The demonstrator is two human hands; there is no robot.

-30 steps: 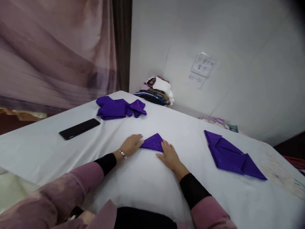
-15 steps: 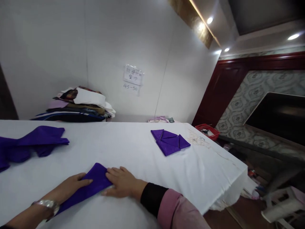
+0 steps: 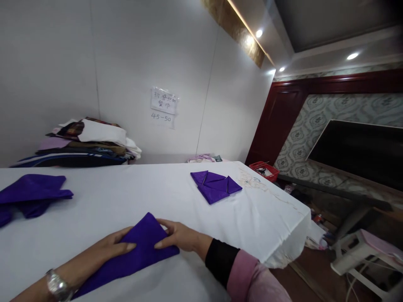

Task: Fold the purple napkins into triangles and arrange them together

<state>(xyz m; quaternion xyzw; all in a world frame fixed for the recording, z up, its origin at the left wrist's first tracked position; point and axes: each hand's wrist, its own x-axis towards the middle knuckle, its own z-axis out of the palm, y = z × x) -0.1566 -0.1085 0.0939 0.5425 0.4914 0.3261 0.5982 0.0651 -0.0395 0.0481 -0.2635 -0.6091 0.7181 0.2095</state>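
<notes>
A folded purple napkin (image 3: 138,247) lies at the near side of the white-covered table, its upper corner pointing away from me. My left hand (image 3: 111,247), with a silver watch at the wrist, holds its left edge, thumb on top and fingers partly hidden behind the cloth. At the right edge, my right hand (image 3: 176,235) pinches the napkin between thumb and fingers. Farther back lies a second purple napkin (image 3: 214,186), folded flat with triangular flaps. A loose, rumpled purple cloth (image 3: 37,191) rests at the far left.
The white tablecloth (image 3: 126,188) hangs over the table's right edge. Behind the table are a pile of folded clothes (image 3: 97,136) and a red basket (image 3: 264,170). A paper sign (image 3: 163,107) is on the wall. A white stool (image 3: 365,256) stands at the lower right.
My right hand has gone from lying flat on the napkin's right end to pinching its edge. The napkin shows a wider face and sits farther right. The view has turned slightly right.
</notes>
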